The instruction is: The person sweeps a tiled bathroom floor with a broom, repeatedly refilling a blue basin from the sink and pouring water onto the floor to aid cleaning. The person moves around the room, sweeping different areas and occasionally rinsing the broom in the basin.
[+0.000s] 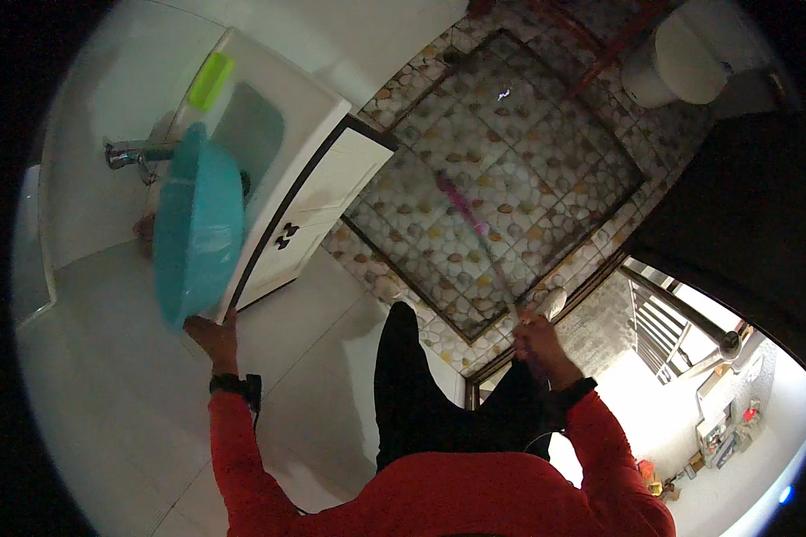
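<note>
On my feed, the right hand [535, 340] is wrapped around the stick [499, 267]. The left hand [215, 336] is at the sink's [309, 100] corner beside the basin [199, 237]; I can't tell its grip.

Nothing I can actually read here, tbh. No legible letters or numbers on the turquoise plastic basin [201, 237] over on the left, or on the lime-green holder [210, 81] at the sink's far end. The small jumbled items [724, 438] on the right, past the doorway, are too tiny and blurry to tell.
</note>
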A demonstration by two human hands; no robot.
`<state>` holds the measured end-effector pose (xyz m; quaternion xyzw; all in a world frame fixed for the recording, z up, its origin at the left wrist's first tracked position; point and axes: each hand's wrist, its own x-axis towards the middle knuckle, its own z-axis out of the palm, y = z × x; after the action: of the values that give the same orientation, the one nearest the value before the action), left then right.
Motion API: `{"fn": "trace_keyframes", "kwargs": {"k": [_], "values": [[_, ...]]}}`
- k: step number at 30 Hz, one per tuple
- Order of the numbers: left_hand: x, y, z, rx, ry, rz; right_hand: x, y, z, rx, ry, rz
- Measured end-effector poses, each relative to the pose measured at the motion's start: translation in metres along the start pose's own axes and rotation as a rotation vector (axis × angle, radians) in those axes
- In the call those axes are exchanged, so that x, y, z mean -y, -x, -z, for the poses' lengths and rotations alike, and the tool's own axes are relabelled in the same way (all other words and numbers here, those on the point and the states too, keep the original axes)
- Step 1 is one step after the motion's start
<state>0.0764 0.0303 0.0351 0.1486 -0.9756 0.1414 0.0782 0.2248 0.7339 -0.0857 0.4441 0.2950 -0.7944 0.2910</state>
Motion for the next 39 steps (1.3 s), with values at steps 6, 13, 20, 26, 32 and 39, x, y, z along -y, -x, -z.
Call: {"fn": "trace_keyframes", "kwargs": {"k": [6,13,20,26,32,39], "values": [[-0.004,-0.025,-0.008,0.119,0.143,-0.072,-0.024,-0.086,-0.067,0.345,0.04,-0.126],[-0.006,-0.038,-0.019,0.243,0.026,-0.051,0.144,-0.224,-0.06,0.153,0.416,0.364],[0.046,-0.026,-0.07,0.312,-0.022,-0.071,0.119,-0.203,-0.106,0.069,0.162,0.317],[0.131,-0.008,-0.134,0.374,-0.127,-0.125,0.073,-0.12,-0.089,0.115,0.099,-0.106],[0.165,0.0,-0.166,0.016,-0.166,-0.236,0.053,-0.218,-0.087,0.479,0.03,-0.207],[0.118,-0.012,-0.107,0.408,-0.8,-0.436,0.305,-0.274,-0.047,0.63,0.098,0.279]]}}
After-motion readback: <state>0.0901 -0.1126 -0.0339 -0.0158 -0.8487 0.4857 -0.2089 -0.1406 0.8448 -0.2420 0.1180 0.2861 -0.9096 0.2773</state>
